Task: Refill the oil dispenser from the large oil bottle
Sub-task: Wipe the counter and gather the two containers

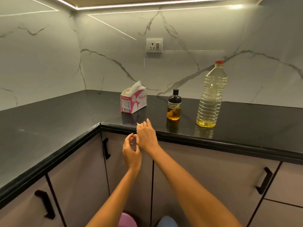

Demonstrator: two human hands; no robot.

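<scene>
Oil dispenser (174, 106): standing upright on the black desk (65, 118), just left of the large oil bottle and apart from it; black cap sitting on top; amber oil filling roughly the lower half of the glass body.
Large oil bottle (211, 95): standing upright near the right of the desk, close to the marble backsplash (114, 63); red cap (219, 62) sitting on the neck; clear ribbed plastic showing pale yellow oil, deeper yellow at the base.
Right hand (146, 136): reaching over the front edge of the desk, well short of the dispenser; fingers (148, 122) lying extended and slightly apart, gripping nothing; a small pale item is showing at the fingertips, too small to identify.
Left hand (132, 153): hovering below the desk edge in front of the cabinet door (78, 177); fingers curling loosely, thumb and forefinger nearly meeting, holding nothing.
Tissue box (133, 102): sitting on the desk left of the dispenser, white tissue sticking out of the top.
Wall socket (154, 45): sitting on the backsplash above the tissue box.
</scene>
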